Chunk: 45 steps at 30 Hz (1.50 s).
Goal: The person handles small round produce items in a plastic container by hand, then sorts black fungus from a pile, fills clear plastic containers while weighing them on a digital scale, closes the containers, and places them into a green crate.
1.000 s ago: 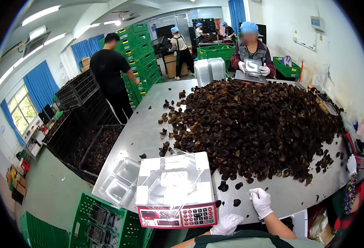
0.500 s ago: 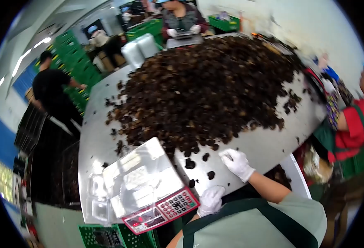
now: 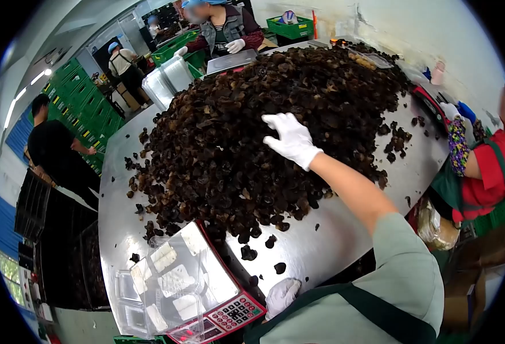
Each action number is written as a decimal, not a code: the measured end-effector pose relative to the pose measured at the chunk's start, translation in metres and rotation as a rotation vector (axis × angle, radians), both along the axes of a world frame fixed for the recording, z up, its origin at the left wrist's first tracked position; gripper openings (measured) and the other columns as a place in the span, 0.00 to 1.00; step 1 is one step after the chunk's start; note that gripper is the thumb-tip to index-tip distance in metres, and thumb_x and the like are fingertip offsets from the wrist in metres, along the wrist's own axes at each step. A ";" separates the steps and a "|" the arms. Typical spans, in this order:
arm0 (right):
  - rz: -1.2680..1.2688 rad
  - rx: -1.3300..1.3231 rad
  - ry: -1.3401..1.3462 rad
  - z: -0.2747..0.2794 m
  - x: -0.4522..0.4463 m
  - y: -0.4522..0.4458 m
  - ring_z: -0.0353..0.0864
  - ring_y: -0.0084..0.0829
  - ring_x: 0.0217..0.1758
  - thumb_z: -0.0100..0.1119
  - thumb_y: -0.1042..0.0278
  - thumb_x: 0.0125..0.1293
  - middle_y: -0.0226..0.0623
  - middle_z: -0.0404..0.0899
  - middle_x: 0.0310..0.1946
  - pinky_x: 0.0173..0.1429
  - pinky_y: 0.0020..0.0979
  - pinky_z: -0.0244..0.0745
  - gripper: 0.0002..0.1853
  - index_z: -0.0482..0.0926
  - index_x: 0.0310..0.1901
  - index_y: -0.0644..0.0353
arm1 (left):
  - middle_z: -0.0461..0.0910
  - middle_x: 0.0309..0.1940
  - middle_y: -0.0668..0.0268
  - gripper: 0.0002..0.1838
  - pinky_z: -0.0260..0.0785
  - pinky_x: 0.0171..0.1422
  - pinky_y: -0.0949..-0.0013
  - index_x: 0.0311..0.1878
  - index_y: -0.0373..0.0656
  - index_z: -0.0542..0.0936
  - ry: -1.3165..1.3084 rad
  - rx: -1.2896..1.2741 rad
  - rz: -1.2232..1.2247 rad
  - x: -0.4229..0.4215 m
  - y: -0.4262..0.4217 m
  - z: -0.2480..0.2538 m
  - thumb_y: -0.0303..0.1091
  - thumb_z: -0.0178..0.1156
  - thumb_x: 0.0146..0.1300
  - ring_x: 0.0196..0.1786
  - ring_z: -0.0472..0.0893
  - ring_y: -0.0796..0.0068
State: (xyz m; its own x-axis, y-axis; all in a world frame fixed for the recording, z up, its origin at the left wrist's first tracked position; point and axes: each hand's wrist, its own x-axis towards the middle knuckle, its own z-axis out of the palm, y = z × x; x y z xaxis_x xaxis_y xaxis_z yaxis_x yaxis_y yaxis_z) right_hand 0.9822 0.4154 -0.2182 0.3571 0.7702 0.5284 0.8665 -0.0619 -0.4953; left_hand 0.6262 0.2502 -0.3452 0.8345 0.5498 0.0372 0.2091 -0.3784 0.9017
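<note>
A large heap of dark brown, ear-shaped mushrooms [image 3: 224,149] covers much of the metal table [image 3: 344,229]. My right hand [image 3: 291,139], in a white glove, is stretched over the middle of the heap with its fingers spread and holding nothing visible. My left hand [image 3: 282,297], also gloved, rests at the near table edge beside the red-framed digital scale [image 3: 238,312]. Its fingers look curled in, and whatever may be inside them is hidden. A clear plastic container [image 3: 175,286] sits on the scale's plate. Several loose mushrooms [image 3: 248,252] lie between the scale and the heap.
Stacked clear trays [image 3: 166,83] stand at the far left corner. A co-worker [image 3: 226,31] is across the table behind another scale [image 3: 231,62]; a person in red [image 3: 484,172] is on the right. Clear containers [image 3: 131,301] lie left of my scale. Green crates [image 3: 83,106] are stacked behind.
My right hand has moved from the near table edge forward over the heap, its fingers opening out. My left hand stays by the scale. The co-worker across has shifted with hands apart.
</note>
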 end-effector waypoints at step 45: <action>0.571 -0.247 1.368 -0.013 -0.019 -0.099 0.83 0.27 0.49 0.55 0.68 0.76 0.37 0.82 0.52 0.59 0.31 0.80 0.18 0.76 0.63 0.63 | 0.67 0.23 0.54 0.14 0.64 0.36 0.56 0.30 0.35 0.74 0.167 -0.363 0.179 0.005 0.002 0.023 0.36 0.55 0.67 0.29 0.73 0.53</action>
